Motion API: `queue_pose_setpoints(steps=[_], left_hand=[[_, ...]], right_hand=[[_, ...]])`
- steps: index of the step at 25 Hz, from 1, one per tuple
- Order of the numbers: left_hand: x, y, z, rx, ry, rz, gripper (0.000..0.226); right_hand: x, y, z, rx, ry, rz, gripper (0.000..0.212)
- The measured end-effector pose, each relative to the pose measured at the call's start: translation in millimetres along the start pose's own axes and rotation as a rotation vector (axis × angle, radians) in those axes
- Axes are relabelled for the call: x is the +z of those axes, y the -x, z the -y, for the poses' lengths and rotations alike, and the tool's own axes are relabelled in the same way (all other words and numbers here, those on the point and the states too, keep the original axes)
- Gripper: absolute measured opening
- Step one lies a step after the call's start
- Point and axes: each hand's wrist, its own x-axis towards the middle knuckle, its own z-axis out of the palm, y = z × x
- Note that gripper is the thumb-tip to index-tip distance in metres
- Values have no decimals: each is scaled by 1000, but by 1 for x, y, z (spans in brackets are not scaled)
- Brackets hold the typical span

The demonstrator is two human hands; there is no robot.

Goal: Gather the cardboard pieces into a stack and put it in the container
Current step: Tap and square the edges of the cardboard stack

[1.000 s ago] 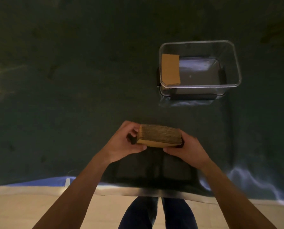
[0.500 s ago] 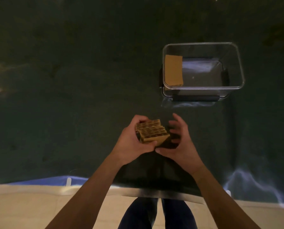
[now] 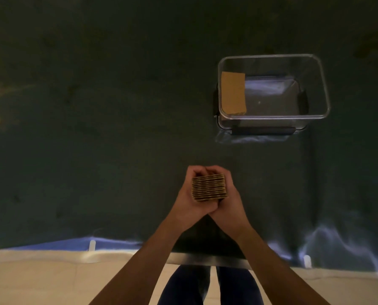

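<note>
Dark table (image 3: pixel 95 128); cardboard stack (image 3: pixel 209 187) clasped between left hand (image 3: pixel 191 200) and right hand (image 3: pixel 232 203).

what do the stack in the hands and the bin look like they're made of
Stack: corrugated cardboard, matte brown; its edges show layered dark and tan fluting.
Container: looks like clear glossy plastic, since the dark table shows through its walls and the rim glints.

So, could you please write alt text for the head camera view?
Both hands, left hand and right hand, clasp a squared cardboard stack above a dark table. Farther right sits a clear container holding one cardboard piece at its left end.
</note>
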Motion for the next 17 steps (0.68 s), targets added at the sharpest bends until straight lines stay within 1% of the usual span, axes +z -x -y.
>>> queue_pose_setpoints(steps=[3,7,9,11,13,15,17], left_hand=[[2,1,5,-51,48,-17,60],[4,0,-6,-109,61,-22,62],[5,-3,-19,-159,103,-26,63],[5,-10,-39,-266,97,2,66],[6,-18,-67,-437,73,86,69],[10,-27,-85,-592,106,165,66],[24,-34,-104,-629,151,189,58]], right_hand=[[6,2,-5,63,-5,16,56],[2,-1,1,112,22,47,62],[-8,-4,9,120,57,92,62],[-23,-9,20,151,75,172,65],[-44,-12,41,227,50,234,69],[-59,-19,53,395,-75,272,67],[-81,-22,73,532,-192,273,64]])
